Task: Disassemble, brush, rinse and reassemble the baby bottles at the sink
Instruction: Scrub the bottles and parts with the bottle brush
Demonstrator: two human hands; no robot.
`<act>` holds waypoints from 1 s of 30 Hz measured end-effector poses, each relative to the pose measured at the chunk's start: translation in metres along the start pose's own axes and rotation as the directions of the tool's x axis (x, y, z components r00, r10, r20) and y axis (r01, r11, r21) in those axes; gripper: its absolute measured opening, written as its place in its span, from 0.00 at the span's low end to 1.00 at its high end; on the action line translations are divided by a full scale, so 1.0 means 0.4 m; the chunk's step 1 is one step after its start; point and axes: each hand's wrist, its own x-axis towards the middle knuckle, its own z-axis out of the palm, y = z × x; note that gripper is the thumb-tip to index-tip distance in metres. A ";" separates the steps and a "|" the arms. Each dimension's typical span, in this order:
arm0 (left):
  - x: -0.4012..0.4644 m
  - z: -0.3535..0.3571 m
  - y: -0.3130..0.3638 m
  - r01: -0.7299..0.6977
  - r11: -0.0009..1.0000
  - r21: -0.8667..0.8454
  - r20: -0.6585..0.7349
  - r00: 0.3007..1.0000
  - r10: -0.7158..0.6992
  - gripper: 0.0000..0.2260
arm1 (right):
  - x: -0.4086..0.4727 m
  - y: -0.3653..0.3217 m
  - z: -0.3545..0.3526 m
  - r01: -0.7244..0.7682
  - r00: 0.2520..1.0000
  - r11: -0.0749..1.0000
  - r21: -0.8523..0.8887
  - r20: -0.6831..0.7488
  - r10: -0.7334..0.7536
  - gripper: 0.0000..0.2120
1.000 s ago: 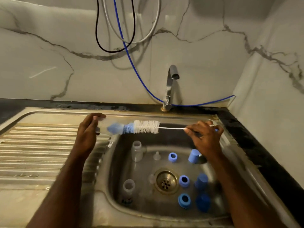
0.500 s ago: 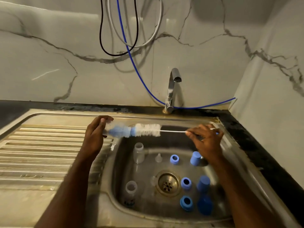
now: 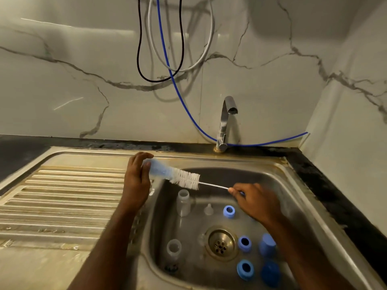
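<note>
There is only one view, from a camera on the person's head. It looks forward and down at the sink (image 3: pixel 293 178) from the near side, quite close, with wide-angle bending at the edges. The basin lies right of centre, the draining board (image 3: pixel 62 197) at left. At the far side the view reaches the tap (image 3: pixel 226 120) and the marble wall (image 3: pixel 83 59). Both forearms enter from the near edge.

Clear baby bottle (image 3: pixel 156 168) held sideways above the sink's (image 3: pixel 293 181) left rim, blue-and-white bottle brush (image 3: pixel 184 178) pushed into its mouth, wire handle slanting down to the right. Down in the sink: two clear bottles (image 3: pixel 183 203) (image 3: pixel 173 250) upright at left, small clear teat (image 3: pixel 208 209), three blue collar rings (image 3: pixel 229 211) (image 3: pixel 244 243) (image 3: pixel 245 269), two blue caps (image 3: pixel 267 244) (image 3: pixel 270 273) at right.
</note>
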 end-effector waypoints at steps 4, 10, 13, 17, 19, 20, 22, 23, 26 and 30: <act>0.025 -0.041 -0.004 -0.091 0.994 0.060 0.024 0.996 0.090 0.11 | 0.004 0.022 -0.035 0.184 0.978 0.982 0.047 -0.112 -0.178 0.19; 0.012 -0.089 0.013 0.235 0.936 -0.261 0.267 0.950 -0.164 0.17 | 0.007 0.067 -0.048 0.173 0.981 0.845 0.507 -0.167 -0.101 0.16; 0.018 -0.092 0.012 0.332 0.892 -0.308 0.190 0.940 -0.284 0.17 | 0.016 0.077 -0.036 0.242 0.932 0.853 0.462 -0.354 -0.073 0.09; 0.022 -0.080 -0.033 0.243 0.970 0.022 0.172 0.955 -0.243 0.15 | 0.025 0.032 -0.016 0.251 0.886 0.959 0.130 -0.429 -0.174 0.14; 0.019 -0.068 -0.044 0.284 0.955 0.082 0.133 0.947 -0.293 0.18 | 0.023 0.007 -0.022 0.240 0.860 0.970 -0.036 -0.455 -0.229 0.16; 0.017 -0.064 -0.043 0.287 0.954 0.083 0.098 0.951 -0.295 0.18 | 0.023 0.008 -0.022 0.234 0.860 0.970 -0.063 -0.452 -0.237 0.17; 0.021 -0.059 -0.033 0.262 0.964 0.043 0.000 0.965 -0.263 0.18 | 0.020 0.026 -0.022 0.190 0.887 0.982 -0.019 -0.425 -0.180 0.18; 0.024 -0.059 -0.031 0.259 0.966 0.010 -0.070 0.964 -0.257 0.18 | 0.018 0.040 -0.022 0.167 0.909 0.984 0.056 -0.395 -0.132 0.18; 0.028 -0.069 -0.032 0.262 0.965 -0.001 -0.250 0.934 -0.254 0.18 | 0.015 0.067 -0.015 0.094 0.984 0.948 0.304 -0.175 -0.041 0.17; 0.031 -0.072 -0.044 0.323 0.946 0.030 -0.384 0.878 -0.287 0.19 | 0.031 0.056 0.005 -0.048 0.993 0.879 0.475 0.120 -0.010 0.15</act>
